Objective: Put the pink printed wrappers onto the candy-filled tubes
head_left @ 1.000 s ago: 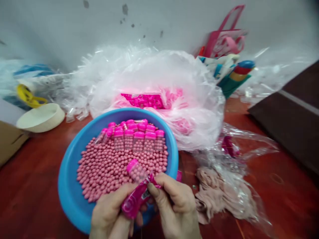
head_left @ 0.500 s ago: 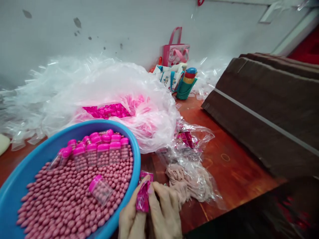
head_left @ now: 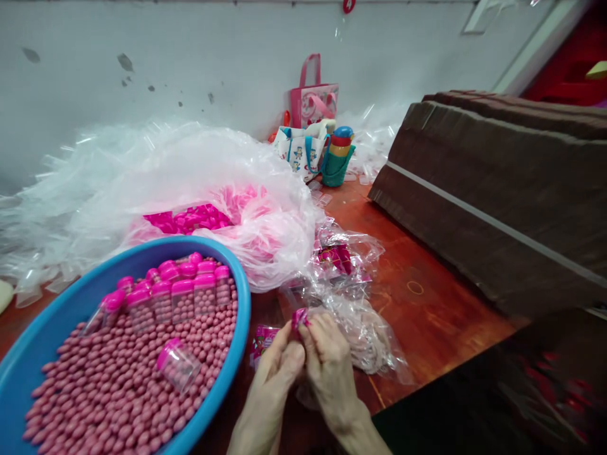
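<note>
A small, crumpled, shiny magenta wrapper [head_left: 300,318] is held up over a glossy red-brown table [head_left: 441,316], just right of a large round blue plastic basin [head_left: 241,316]. Its top is pinched by the thumb and forefinger of the right hand [head_left: 331,354], whose other fingers are curled together. The left hand [head_left: 277,370] is placed close against it, thumb and forefinger bent toward the wrapper; whether anything is clamped by them cannot be told, as the lower part is hidden.

The basin is filled with small, round, dusty-pink beads [head_left: 114,385]. On them, clear jars with bright pink lids [head_left: 183,300] are grouped toward the far side, and one bead-filled clear jar with a pink lid [head_left: 179,365] is tilted apart from the group, nearer the hands.

Beside the left hand, a flat, printed magenta packet [head_left: 262,341] is seen on the table. Beyond the right hand, more magenta packaging [head_left: 336,258] and a beige bundle [head_left: 372,338] are covered by crinkled clear plastic. Behind the basin, bright pink pieces [head_left: 190,219] are held in a big, translucent white plastic bag [head_left: 284,246].
</note>
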{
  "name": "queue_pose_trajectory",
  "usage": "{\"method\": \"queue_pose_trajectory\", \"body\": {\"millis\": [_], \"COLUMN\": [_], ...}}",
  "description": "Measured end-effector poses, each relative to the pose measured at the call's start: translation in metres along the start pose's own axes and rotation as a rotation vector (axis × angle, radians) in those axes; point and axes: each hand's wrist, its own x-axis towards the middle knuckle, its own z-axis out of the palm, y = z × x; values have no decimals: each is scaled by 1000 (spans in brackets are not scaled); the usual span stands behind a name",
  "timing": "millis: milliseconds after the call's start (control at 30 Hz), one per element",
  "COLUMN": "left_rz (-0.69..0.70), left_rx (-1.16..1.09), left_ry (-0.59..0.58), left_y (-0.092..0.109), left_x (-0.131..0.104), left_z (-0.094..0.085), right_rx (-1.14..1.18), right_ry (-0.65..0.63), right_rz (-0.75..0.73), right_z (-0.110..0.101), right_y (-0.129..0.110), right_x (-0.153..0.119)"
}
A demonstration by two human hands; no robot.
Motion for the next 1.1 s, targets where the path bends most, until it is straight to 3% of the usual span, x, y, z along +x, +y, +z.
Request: {"method": "queue_pose_trajectory", "body": {"millis": [100,267,433,533,667,867,1100], "left_rz": [36,159,232,295,366,452,552], "left_rx": [239,361,598,754,847,876,938], "left_ry": [52,172,49,14,24,-3,9], "left_y": [9,9,-17,-36,-45,-21,-6], "left_x": [10,37,25,16,31,58,56], "left_z": [1,7,15,19,24,36,48], "right_rx": [49,75,17,15,19,-169,-347], "right_ry": [-38,-49,42,-45,-305,-295,-439], "right_rz": [119,262,368,352,218,125,238], "right_z": [-19,-54,-89,-100,-87,-38,-16], "right_y": [6,24,50,54,44,48,81], "right_x": [6,-3,-24,-37,-59,-85,-51]}}
